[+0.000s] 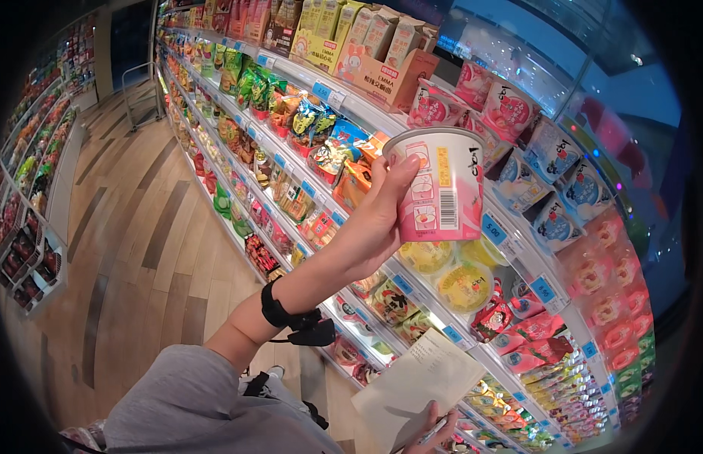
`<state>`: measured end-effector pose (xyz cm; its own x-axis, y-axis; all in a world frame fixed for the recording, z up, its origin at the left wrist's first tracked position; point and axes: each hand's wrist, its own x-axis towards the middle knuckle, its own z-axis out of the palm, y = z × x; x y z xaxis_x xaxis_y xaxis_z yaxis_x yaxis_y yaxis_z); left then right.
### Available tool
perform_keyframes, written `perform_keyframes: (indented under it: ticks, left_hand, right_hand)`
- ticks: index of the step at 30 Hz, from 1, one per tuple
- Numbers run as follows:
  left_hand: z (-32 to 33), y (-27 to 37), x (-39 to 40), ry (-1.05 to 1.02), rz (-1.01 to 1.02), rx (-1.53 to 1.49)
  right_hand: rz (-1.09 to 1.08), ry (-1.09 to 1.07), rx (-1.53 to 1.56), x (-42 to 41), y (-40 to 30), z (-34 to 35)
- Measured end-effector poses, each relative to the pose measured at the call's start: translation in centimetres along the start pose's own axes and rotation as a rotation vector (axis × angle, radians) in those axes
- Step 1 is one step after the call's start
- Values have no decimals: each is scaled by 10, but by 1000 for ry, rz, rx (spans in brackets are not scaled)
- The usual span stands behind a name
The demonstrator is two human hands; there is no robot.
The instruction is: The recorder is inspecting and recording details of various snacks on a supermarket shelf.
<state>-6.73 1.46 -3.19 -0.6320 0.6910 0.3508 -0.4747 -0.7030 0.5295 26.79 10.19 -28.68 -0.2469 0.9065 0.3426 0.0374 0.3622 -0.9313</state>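
My left hand (385, 207) is raised in front of the shelves, gripping a pink-and-white dessert cup (433, 210). The thumb presses on the cup's side, where a barcode and small pictures are printed; the other fingers are mostly hidden behind it. A black strap with a small device (300, 323) circles the left forearm. Low in the view, my right hand (433, 431) holds an open paper notebook (419, 380) together with a pen (432, 431). Handwriting covers the upper part of the page, too small to read.
Tiered store shelves (374, 122) with price tags run diagonally past me. Similar cups (507, 110) stand at upper right, above yellow jelly cups (465, 286). Bagged snacks (311, 122) fill the middle tiers. A metal trolley (140, 96) stands down the wood-plank aisle (141, 238), opposite another display rack (31, 255).
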Motion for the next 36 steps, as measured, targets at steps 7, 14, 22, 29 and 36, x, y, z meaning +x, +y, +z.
perform_keyframes:
  ticks: [7, 14, 22, 29, 36]
  left_hand:
    - [-2, -7, -8, -203, -256, -344]
    - [-7, -22, -11, -186, -342, -430]
    - [-21, -36, -15, -164, -373, -431]
    - [-29, -35, -22, -152, -487, -507]
    - [-27, -42, -30, -175, -409, -554]
  right_hand:
    - [-213, 31, 136, 4, 6, 8]
    - [37, 99, -158, 12, -75, 31]
    - [55, 127, -130, 10, -70, 35]
    - [129, 82, -137, 10, -88, 39]
    - [109, 79, -125, 10, -81, 37]
